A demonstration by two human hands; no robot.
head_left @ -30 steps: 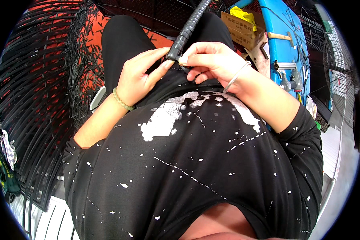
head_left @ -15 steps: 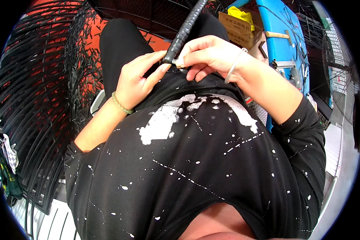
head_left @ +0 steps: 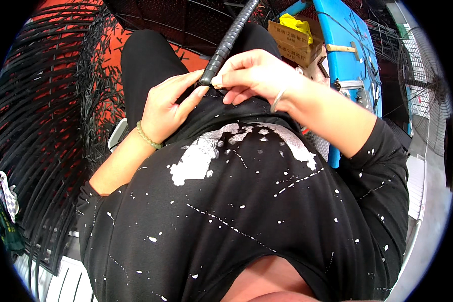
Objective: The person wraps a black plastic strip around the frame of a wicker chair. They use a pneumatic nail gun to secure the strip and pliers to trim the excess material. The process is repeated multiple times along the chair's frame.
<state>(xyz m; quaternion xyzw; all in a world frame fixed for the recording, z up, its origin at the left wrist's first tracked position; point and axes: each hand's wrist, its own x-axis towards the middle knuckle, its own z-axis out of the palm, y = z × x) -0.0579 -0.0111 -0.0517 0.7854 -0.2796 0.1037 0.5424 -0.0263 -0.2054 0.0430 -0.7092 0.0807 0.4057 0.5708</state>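
Observation:
A black pole [head_left: 227, 44], spirally wound with a glossy dark strip, slants down from the top of the view to its near end above my lap. My left hand [head_left: 165, 106] is closed around that end from the left, thumb and forefinger pressed against it. On the other side my right hand [head_left: 259, 75] makes a pinch right beside the tip, its lower fingers curled. What the right fingertips hold is too small to make out.
Long black strips [head_left: 40, 110] arch along the left side. Black scraps [head_left: 103, 75] litter the red floor. At right, a cardboard box [head_left: 287, 50] holds a yellow bag [head_left: 296, 24]; a wooden-handled hammer [head_left: 340, 48] lies on a blue surface [head_left: 345, 20]. A fan [head_left: 428, 90] stands far right.
Both hands and the pole's near end sit slightly lower and further left in the view; the surroundings have shifted too. The grips look much the same.

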